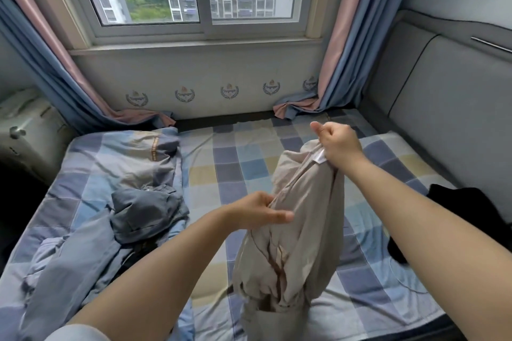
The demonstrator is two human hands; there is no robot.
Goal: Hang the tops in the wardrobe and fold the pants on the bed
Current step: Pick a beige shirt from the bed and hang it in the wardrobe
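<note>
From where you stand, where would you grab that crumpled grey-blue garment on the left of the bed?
Probably the grey-blue garment by its raised upper edge near the buttons, reaching down from above with the left hand: it lies bunched, so no flat hem shows.

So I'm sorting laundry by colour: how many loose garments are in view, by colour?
Beige: 1, the beige garment held up by both hands.
Grey-blue: 1, the grey-blue garment on the bed.
Black: 1, the black garment at the right edge.
Total: 3
</note>
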